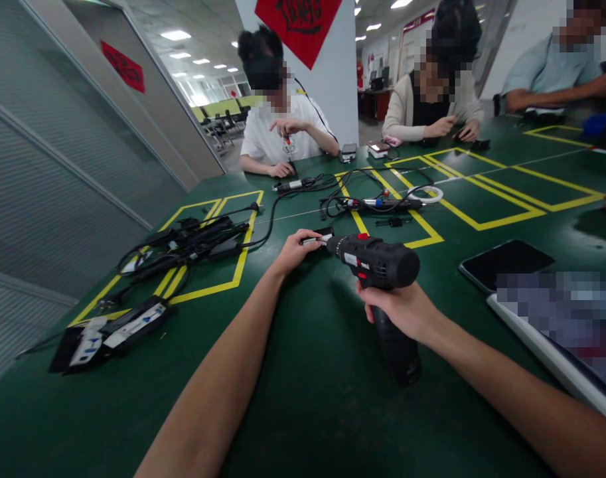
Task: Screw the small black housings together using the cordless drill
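Observation:
In my right hand [395, 302] is a black cordless drill [377, 259] with red details, its fingers wrapped round the grip. The drill points forward and left, its bit near the fingers of my left hand [297, 251]. That hand is closed on a small dark piece with a pale label [326, 234], pressed down at the table top. My fingers hide part of this piece, and its exact kind does not show. Whether the bit touches it I cannot tell.
Black cables and adapters [203, 242] lie at left, beside opened black-and-white parts [138, 325]. More cables [377, 204] and a white ring [425, 194] lie ahead. A phone [506, 263] and a tablet [556, 352] are at right. Several people sit across the green table [293, 411].

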`<state>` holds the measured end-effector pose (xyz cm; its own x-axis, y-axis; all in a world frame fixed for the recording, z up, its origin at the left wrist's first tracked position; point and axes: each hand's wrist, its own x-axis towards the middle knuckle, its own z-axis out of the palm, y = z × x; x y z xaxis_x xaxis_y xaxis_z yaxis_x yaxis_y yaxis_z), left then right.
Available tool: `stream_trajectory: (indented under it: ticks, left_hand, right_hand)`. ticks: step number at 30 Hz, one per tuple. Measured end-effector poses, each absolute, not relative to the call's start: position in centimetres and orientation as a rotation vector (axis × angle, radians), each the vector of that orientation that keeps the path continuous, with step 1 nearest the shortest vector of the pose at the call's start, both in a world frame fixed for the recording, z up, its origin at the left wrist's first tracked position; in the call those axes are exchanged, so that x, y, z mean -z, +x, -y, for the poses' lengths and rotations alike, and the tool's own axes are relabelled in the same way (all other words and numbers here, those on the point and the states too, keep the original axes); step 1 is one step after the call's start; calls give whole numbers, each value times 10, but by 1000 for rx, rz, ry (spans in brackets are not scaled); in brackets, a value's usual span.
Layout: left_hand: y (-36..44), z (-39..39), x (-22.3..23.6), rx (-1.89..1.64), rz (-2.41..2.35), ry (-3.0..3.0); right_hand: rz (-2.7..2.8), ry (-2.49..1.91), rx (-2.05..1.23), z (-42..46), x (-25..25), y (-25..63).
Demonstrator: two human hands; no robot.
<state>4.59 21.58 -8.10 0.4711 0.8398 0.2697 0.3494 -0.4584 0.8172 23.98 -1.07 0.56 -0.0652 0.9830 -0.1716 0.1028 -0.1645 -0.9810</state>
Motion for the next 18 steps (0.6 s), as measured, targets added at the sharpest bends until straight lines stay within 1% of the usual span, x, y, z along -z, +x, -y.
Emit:
stream_trajectory:
  ticks: [18]
  left_hand:
    - [44,-219,84,-898,-957,2030]
  right_hand:
    - [1255,-1392,-1337,10,-5,241]
